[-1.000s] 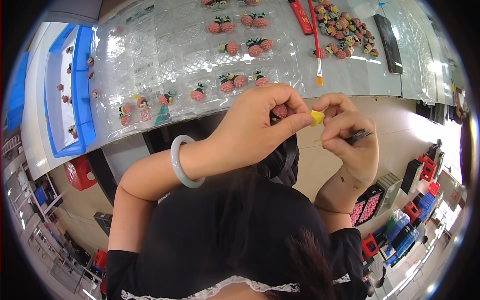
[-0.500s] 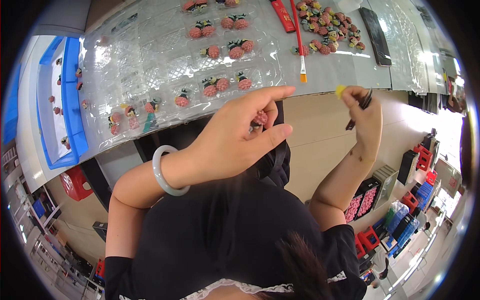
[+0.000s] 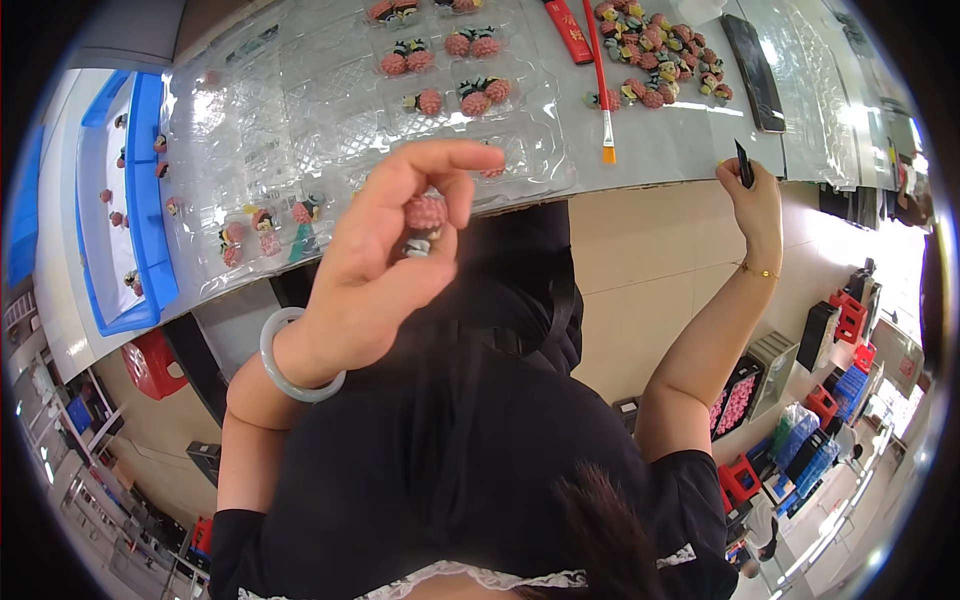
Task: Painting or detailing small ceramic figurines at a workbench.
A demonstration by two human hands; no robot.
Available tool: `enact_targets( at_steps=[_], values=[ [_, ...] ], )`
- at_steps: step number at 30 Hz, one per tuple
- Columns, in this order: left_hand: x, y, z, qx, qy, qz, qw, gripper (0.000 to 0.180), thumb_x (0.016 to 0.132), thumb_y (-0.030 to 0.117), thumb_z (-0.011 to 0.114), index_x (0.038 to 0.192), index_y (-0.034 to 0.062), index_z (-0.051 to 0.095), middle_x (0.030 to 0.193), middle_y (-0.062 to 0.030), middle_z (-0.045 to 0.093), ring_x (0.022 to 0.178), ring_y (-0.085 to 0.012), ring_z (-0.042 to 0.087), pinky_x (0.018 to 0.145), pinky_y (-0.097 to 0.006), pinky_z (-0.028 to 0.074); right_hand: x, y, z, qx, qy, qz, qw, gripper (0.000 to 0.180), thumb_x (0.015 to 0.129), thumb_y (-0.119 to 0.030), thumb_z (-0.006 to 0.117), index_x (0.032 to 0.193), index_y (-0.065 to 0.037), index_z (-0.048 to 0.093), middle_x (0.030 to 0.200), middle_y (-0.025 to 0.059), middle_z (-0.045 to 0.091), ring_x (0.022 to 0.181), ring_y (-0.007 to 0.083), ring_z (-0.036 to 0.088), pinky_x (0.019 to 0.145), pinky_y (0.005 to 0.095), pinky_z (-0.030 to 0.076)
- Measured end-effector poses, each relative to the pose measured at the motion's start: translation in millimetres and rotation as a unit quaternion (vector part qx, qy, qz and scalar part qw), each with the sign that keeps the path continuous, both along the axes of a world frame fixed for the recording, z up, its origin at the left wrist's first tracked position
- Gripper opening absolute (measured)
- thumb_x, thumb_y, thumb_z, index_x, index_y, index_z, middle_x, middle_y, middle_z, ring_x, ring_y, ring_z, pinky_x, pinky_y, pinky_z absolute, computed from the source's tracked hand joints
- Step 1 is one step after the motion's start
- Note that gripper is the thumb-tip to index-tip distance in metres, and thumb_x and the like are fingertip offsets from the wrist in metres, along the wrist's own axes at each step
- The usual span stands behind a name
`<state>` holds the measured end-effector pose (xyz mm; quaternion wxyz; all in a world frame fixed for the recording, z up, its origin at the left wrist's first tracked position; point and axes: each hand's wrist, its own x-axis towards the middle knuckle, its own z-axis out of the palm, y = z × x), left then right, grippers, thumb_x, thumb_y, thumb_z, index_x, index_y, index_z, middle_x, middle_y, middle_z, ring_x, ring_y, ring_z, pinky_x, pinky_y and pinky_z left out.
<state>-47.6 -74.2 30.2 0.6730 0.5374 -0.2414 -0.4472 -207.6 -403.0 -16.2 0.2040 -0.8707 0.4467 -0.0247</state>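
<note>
Figurine tucked in the left hand

Up close, folded fingers wrap the pink piece while the index stretches out free. It looks light, stiff and small; that knobbly pink body should grip well, the finer grey end seems the fragile part, so hold the body! Well apart, near the edge of the tabletop, the right hand closes round a slim dark tool. Beyond sits a heap of similar figurines.
</note>
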Motion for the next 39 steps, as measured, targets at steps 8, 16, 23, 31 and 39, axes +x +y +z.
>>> enact_targets(
  at_steps=[8,16,23,31,39],
  values=[
    [0,13,-6,-0.04,-0.01,0.044,0.998,0.055,0.06,-0.009,0.037,0.114,0.0002,0.041,0.097,-0.0039,0.034,0.069,-0.0106,0.035,0.067,-0.021,0.034,-14,-13,-4,0.079,-0.138,-0.049,0.986,0.02,0.074,-0.018,0.061,0.087,-0.004,0.056,0.072,-0.002,0.052,0.059,0.0024,0.037,0.046,0.0174,0.028],
    [-6,12,-10,-0.064,-0.028,0.033,0.997,0.052,0.071,-0.013,0.044,0.122,-0.0037,0.036,0.095,-0.0057,0.033,0.077,-0.0135,0.047,0.069,-0.025,0.042,30,115,46,0.389,-0.482,0.14,0.773,0.008,0.078,-0.005,0.051,0.076,0.002,0.047,0.09,0.0071,0.039,0.057,0.0027,0.031,0.042,0.0158,0.024],
    [2,18,-9,-0.029,-0.309,0.029,0.95,0.046,0.071,-0.013,0.049,0.115,-0.0012,0.045,0.099,-0.0066,0.045,0.071,-0.0102,0.05,0.06,-0.02,0.045,70,198,50,0.445,-0.414,0.198,0.77,0.012,0.066,-0.001,0.064,0.075,0.0,0.056,0.088,0.0051,0.047,0.059,0.0038,0.04,0.054,0.0151,0.032],
    [-4,21,-5,0.117,-0.194,0.003,0.974,0.042,0.073,-0.001,0.056,0.106,0.0044,0.029,0.093,-0.011,0.049,0.059,-0.0126,0.055,0.048,-0.023,0.043,79,206,39,0.295,-0.399,0.273,0.824,0.01,0.068,-0.006,0.066,0.074,-0.004,0.058,0.085,0.0039,0.049,0.06,0.0059,0.039,0.05,0.0174,0.031],
    [-4,21,-4,0.117,-0.156,-0.035,0.98,0.042,0.071,-0.003,0.054,0.097,0.0064,0.023,0.082,-0.009,0.041,0.058,-0.0106,0.048,0.05,-0.023,0.038,78,206,40,0.191,-0.358,0.331,0.852,0.014,0.063,-0.002,0.068,0.072,-0.005,0.059,0.079,0.0028,0.048,0.059,0.0083,0.041,0.049,0.0194,0.032]
  ],
)
